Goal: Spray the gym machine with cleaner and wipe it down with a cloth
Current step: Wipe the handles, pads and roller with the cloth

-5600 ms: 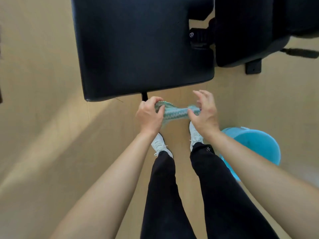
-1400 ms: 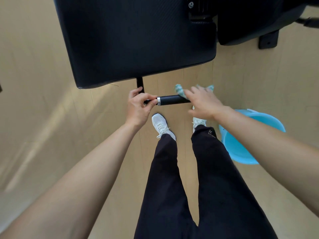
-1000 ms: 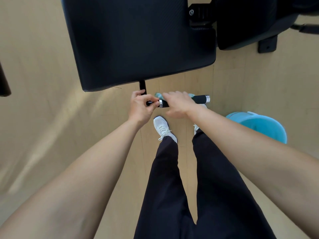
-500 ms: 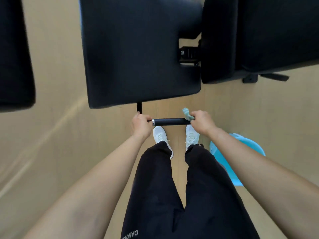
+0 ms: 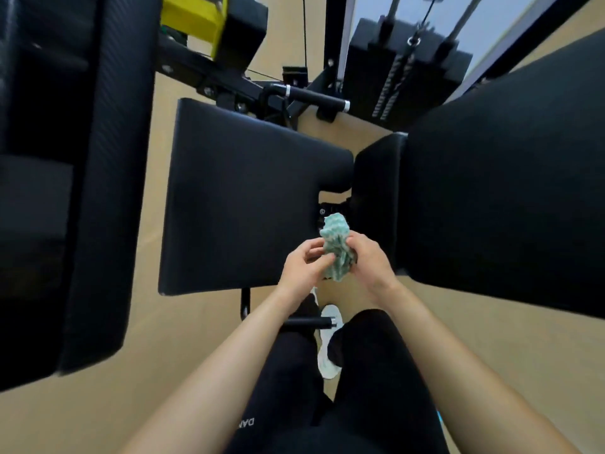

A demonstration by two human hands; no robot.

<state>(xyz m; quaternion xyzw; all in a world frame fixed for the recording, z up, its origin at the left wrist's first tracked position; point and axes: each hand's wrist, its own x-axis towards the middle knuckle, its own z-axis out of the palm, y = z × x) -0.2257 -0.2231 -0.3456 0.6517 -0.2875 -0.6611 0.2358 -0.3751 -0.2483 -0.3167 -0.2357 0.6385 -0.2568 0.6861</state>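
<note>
Head view looks down on both hands meeting at waist height. The right hand [image 5: 370, 260] has its fingers curled round the lower part of a green-and-white cloth [image 5: 335, 244], and the left hand [image 5: 304, 267] pinches its near side between thumb and fingertips. The cloth is bunched into a wad, held in the air over the right edge of the black seat pad [image 5: 245, 198], just by the gap between it and the big back pad [image 5: 491, 191].

The wad's long axis runs away from the person, roughly up the frame. Its loose free end pokes out above the fingers toward that gap, and the lower end hangs past the right palm.

My worry is the grip: only pinches hold a crumpled bundle, so while it is being rearranged it could slip and drop into the gap or onto the wooden floor [image 5: 196, 339] and pick up dirt. Wiping with it so wadded would likely leave streaks and missed patches on the pad. No spray bottle is in sight (it may simply be out of frame). A short black handle [image 5: 306, 322] sits below the wrists, near the shoe [image 5: 329, 342].
</note>
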